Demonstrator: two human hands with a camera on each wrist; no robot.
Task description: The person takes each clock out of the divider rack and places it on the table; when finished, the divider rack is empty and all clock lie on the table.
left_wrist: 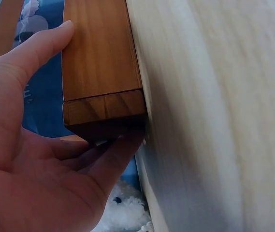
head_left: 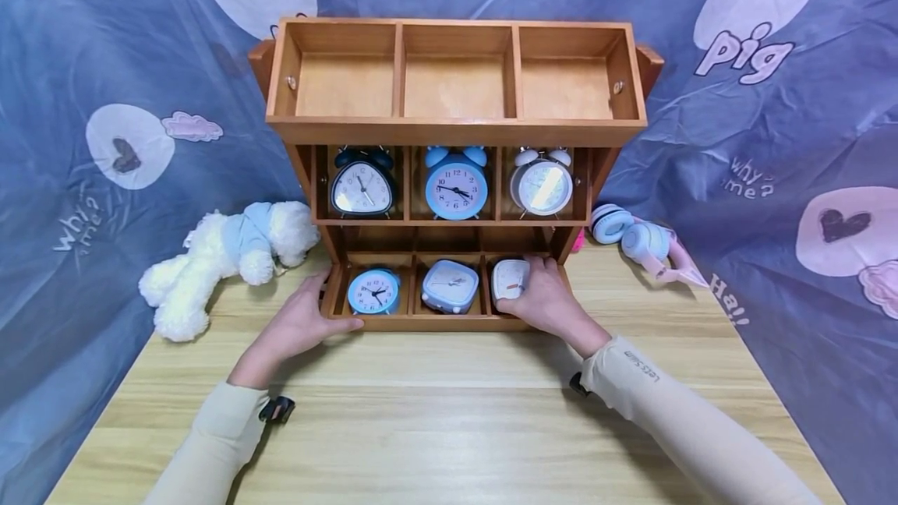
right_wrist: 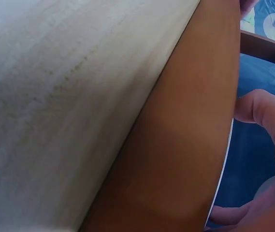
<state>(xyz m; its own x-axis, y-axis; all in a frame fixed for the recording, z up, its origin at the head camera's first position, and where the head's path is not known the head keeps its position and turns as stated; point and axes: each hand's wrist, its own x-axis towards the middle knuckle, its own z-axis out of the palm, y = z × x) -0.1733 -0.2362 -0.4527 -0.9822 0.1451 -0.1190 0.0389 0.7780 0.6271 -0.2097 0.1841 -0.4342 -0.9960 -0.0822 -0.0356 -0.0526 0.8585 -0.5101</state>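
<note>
Head view: left hand point(head_left: 300, 323) grips a brown wooden shelf point(head_left: 456, 133) at its seven-o'clock edge, right hand point(head_left: 549, 301) a white rounded-square clock point(head_left: 507, 279) at five; pale wooden tabletop point(head_left: 435, 411) opens toward six; blue fabric point(head_left: 744, 131) reads "pig".

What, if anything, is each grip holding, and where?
Left grip: brown wooden three-tier shelf, bottom front-left corner. Right grip: white rounded-square clock, around its right side.

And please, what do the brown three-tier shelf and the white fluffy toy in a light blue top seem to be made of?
The brown three-tier shelf looks like wood, smooth and perhaps varnished: grain lines show on its board in the left wrist view. The white fluffy toy seems to be soft plush, judging by its tufted pile; the fibre itself I cannot tell.
</note>
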